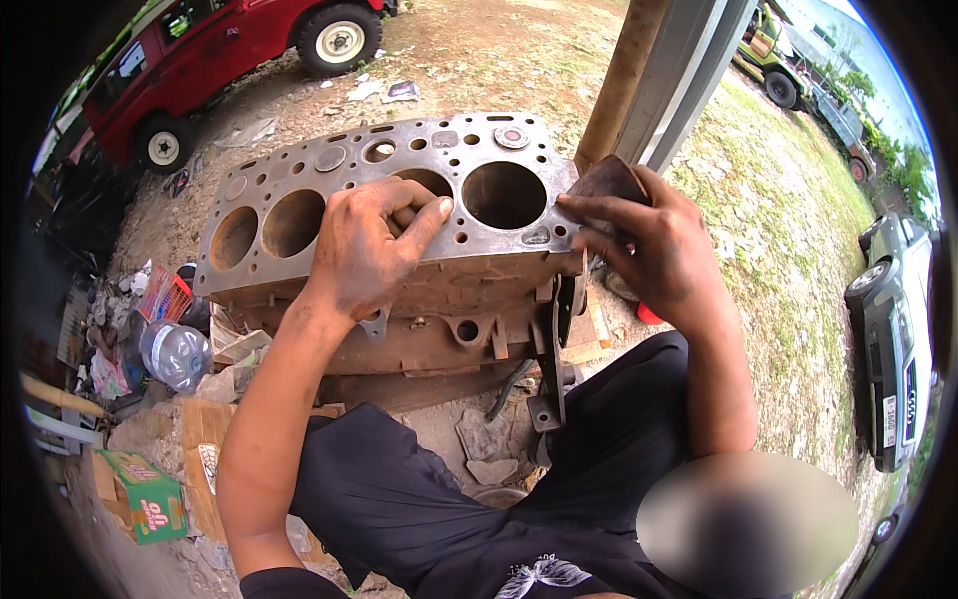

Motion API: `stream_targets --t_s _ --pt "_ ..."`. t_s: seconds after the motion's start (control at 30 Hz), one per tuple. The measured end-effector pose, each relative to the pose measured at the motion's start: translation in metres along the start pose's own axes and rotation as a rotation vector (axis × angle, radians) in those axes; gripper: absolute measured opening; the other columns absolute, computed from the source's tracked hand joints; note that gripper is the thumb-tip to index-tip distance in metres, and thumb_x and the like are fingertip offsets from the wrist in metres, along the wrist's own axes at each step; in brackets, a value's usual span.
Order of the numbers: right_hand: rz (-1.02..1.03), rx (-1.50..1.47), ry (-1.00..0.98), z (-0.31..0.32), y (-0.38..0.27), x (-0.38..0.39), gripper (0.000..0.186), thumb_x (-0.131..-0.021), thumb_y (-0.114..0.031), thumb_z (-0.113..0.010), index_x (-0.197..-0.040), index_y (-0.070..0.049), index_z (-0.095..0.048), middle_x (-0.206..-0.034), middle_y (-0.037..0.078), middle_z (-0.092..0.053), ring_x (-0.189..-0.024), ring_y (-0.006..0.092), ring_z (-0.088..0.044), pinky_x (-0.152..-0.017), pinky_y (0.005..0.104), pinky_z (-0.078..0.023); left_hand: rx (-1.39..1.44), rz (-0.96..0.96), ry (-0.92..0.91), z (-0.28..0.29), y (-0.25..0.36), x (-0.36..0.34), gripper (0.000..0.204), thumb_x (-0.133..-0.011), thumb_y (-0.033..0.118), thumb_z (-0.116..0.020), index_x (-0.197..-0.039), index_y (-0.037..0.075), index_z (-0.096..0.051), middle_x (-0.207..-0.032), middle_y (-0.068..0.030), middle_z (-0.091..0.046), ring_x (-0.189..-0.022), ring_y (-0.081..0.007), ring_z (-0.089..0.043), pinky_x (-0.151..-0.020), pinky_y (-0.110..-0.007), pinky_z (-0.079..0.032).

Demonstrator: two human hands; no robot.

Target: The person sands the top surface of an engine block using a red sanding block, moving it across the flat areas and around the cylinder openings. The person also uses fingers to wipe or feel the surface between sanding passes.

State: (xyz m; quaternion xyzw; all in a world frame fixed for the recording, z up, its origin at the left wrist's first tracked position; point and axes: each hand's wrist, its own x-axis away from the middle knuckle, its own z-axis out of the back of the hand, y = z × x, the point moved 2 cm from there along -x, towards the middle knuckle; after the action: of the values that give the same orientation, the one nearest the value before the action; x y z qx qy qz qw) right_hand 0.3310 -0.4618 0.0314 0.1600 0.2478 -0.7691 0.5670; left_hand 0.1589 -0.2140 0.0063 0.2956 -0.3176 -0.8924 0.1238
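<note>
A bare engine block (489, 243) stands before me, its flat grey top pierced by several large cylinder bores and many small holes. Its side is rusty brown. My left hand (371, 245) rests over the top near the middle bores, partly covering one; its fingers are curled in and its thumb lies along them. Whatever those fingers hold, if anything, is hidden. At the block's right end, my right hand (664, 245) pinches a dark brown, stiff piece that looks like folded sandpaper (611, 182), just beside the rightmost bore (504, 195).
A metal post (664, 85) rises just behind the block's right end. Plastic bottle (176, 355), green carton (145, 499) and scrap lie at left. A red off-road vehicle (230, 60) stands at far left, a grey car (895, 339) at right. My knees flank the block's near side.
</note>
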Motion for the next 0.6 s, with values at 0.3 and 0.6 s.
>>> stream_targets --t_s 0.3,0.6 --pt "-0.133 0.135 -0.212 -0.001 -0.052 0.018 0.048 -0.095 -0.008 -0.081 -0.143 -0.014 -0.080 -0.136 0.020 -0.067 -0.117 0.0432 -0.074 -0.103 0.0508 -0.062 0.004 -0.196 0.018 0.002 -0.005 0.012 0.025 -0.101 0.023 -0.083 -0.099 -0.002 -0.082 -0.089 -0.0133 -0.074 -0.075 -0.0236 -0.073 -0.070 -0.039 -0.057" --pt "-0.013 0.403 -0.205 -0.009 -0.068 0.012 0.041 -0.095 -0.002 -0.065 -0.133 -0.002 -0.078 -0.120 0.023 -0.063 -0.108 0.0411 -0.074 -0.085 0.0528 -0.064 0.059 -0.187 0.003 -0.004 -0.007 0.013 0.025 -0.099 0.025 -0.084 -0.101 0.000 -0.083 -0.093 -0.0140 -0.074 -0.087 -0.0314 -0.073 -0.079 -0.043 -0.056"
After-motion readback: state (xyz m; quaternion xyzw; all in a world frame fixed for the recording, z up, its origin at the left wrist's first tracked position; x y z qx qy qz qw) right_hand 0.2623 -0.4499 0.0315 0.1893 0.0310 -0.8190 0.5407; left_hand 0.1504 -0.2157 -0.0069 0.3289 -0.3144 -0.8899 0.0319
